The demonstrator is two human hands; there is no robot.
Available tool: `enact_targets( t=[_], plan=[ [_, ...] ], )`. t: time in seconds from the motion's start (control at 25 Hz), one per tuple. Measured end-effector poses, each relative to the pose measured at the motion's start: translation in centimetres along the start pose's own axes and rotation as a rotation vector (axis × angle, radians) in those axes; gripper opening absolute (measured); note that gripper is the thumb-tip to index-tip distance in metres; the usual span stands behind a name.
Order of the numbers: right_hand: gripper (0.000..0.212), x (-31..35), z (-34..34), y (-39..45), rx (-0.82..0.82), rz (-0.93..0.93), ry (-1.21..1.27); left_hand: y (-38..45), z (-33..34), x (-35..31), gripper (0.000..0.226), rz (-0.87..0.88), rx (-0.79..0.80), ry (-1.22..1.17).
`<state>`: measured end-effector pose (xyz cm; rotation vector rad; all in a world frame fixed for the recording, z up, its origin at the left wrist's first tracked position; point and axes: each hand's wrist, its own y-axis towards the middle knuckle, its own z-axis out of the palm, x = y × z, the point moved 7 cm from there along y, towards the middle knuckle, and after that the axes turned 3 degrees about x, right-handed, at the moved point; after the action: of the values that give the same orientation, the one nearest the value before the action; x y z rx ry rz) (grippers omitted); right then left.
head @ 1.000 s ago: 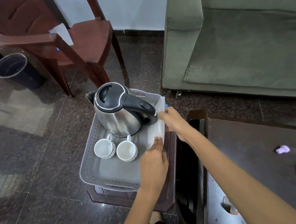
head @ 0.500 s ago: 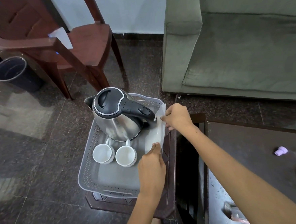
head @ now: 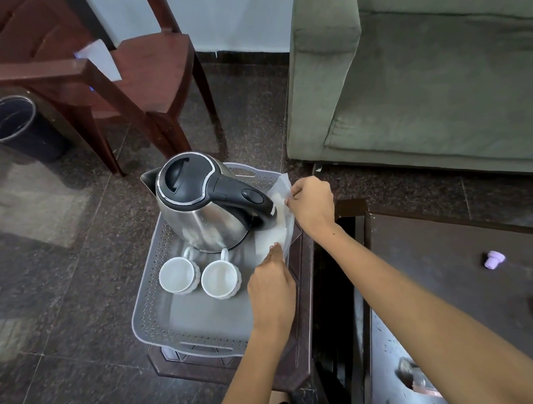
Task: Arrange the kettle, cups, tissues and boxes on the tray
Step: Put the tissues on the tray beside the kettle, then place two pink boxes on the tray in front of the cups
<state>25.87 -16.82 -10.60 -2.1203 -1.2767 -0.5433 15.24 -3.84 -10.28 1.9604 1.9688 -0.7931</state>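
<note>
A steel kettle (head: pixel 206 218) with a black lid and handle stands at the far end of a grey perforated tray (head: pixel 159 307). Two white cups (head: pixel 177 275) (head: pixel 220 279) sit side by side just in front of it. A clear plastic packet of white tissues (head: pixel 277 223) lies along the tray's right side. My right hand (head: pixel 312 203) pinches the packet's far end. My left hand (head: pixel 271 283) has its fingers on the packet's near end; whether they grip it is hidden.
The tray rests on a small dark stool (head: pixel 301 351). A dark table (head: pixel 454 283) with a small purple cap (head: pixel 493 259) stands to the right. A green sofa (head: pixel 424 80), a wooden chair (head: pixel 142 65) and a black bin (head: pixel 13 125) surround the spot.
Both hands have shifted the tissue packet slightly toward the tray's far right corner. The kettle and cups have stayed in place.
</note>
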Motion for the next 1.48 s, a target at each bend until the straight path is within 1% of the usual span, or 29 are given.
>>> enact_targets(
  t=[0.12, 0.28, 0.4, 0.52, 0.64, 0.76, 0.84, 0.92, 1.04, 1.12, 1.2, 1.28, 1.32, 1.36, 1.4, 1.48],
  plan=[
    [0.008, -0.3, 0.5, 0.0, 0.002, 0.009, 0.022, 0.7, 0.0, -0.1, 0.035, -0.016, 0.009, 0.009],
    [0.013, -0.8, -0.1, -0.3, -0.078, 0.014, 0.126, 0.7, -0.5, -0.5, 0.034, 0.005, -0.021, -0.050],
    [0.010, -0.8, 0.0, -0.8, -0.085, 0.021, 0.137, 0.9, -0.1, 0.0, 0.035, -0.001, -0.017, -0.051],
    [0.004, -0.9, -0.1, -1.0, -0.077, 0.021, 0.159, 0.8, -0.1, 0.5, 0.031, -0.002, -0.019, -0.090],
    [0.010, -1.4, -1.2, -2.1, -0.053, 0.004, 0.275, -0.1, -1.3, 0.1, 0.035, 0.009, -0.084, -0.152],
    [0.010, -3.0, -2.8, -4.2, -0.029, -0.013, 0.405, -1.7, -2.9, -1.2, 0.032, 0.040, -0.154, -0.215],
    [0.010, -5.3, -4.6, -6.3, -0.037, 0.010, 0.483, -3.0, -3.3, -2.9, 0.029, 0.085, -0.172, -0.251],
    [0.010, -8.7, -6.7, -8.9, -0.051, 0.064, 0.563, -4.6, -2.7, -4.9, 0.028, 0.148, -0.148, -0.276],
    [0.011, -16.2, -9.9, -13.3, -0.102, 0.183, 0.642, -7.7, 1.5, -7.9, 0.026, 0.218, -0.003, -0.298],
    [0.016, -22.2, -11.5, -16.2, -0.143, 0.280, 0.671, -10.2, 5.6, -8.9, 0.025, 0.221, 0.110, -0.303],
    [0.015, -28.3, -12.7, -19.3, -0.165, 0.340, 0.603, -13.0, 10.1, -9.8, 0.024, 0.201, 0.208, -0.275],
    [0.012, -32.9, -13.0, -22.0, -0.128, 0.348, 0.390, -15.3, 14.2, -10.3, 0.023, 0.182, 0.297, -0.233],
    [0.014, -34.4, -12.8, -23.2, -0.095, 0.342, 0.281, -16.3, 15.8, -10.4, 0.023, 0.174, 0.337, -0.212],
    [0.020, -35.5, -12.3, -24.0, -0.051, 0.326, 0.200, -17.0, 17.2, -10.5, 0.023, 0.167, 0.370, -0.191],
    [0.031, -36.4, -11.8, -24.7, 0.002, 0.301, 0.124, -17.6, 18.6, -10.8, 0.024, 0.157, 0.401, -0.163],
    [0.057, -36.3, -9.9, -25.2, 0.147, 0.195, -0.044, -18.0, 20.2, -10.9, 0.026, 0.148, 0.425, -0.123]
  ],
)
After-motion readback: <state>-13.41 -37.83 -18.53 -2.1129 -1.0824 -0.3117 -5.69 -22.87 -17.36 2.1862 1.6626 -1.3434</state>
